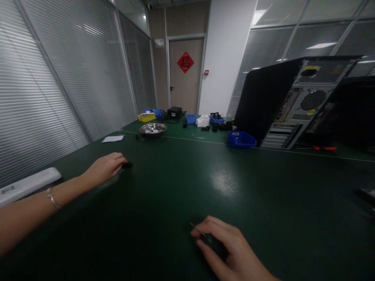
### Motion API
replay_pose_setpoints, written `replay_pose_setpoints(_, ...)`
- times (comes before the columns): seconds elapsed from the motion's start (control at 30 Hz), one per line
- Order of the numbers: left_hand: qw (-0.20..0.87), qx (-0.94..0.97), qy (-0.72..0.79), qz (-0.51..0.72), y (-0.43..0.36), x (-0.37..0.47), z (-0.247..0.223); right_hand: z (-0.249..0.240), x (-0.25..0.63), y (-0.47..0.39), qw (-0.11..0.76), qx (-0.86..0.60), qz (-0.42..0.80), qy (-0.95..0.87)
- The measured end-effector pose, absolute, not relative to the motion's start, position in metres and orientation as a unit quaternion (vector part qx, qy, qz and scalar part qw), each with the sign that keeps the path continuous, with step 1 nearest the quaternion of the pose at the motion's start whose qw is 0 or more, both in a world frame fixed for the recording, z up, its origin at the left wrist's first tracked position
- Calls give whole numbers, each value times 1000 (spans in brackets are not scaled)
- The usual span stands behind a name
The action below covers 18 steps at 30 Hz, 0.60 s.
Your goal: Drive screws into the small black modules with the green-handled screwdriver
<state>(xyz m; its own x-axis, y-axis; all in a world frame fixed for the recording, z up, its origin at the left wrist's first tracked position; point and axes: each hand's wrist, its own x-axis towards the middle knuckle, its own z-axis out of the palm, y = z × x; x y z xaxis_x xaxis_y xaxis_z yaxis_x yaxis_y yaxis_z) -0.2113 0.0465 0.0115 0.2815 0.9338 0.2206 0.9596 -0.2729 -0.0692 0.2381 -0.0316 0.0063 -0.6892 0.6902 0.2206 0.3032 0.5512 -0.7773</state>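
Note:
My left hand [105,168] reaches out over the dark green table [181,183], its fingertips closed on a small black object [127,165] that rests on the surface. A thin bracelet circles that wrist. Close to the near edge, my right hand [225,249] grips a dark-handled tool [206,236] whose thin metal tip points left; it looks like a small screwdriver. A black computer tower [293,101] stands at the right with its rear panel facing me.
A blue bin [241,139] sits beside the tower; a red-handled screwdriver [324,148] lies right of it. Farther back are a metal bowl [152,128], a paper slip [113,138], yellow and blue bins and black parts. A white flat object [27,183] lies at left.

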Motion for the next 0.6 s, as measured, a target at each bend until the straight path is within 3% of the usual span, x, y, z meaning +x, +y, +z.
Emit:
replay_pose_setpoints(0.4,88,-776,-618,-88,36,-207,9,7,238,-32,264,-292,362,-845)
replay_pose_setpoints(0.6,83,-726,-675,-96,42,-214,32,5,238,-31,270,-289,361,-845)
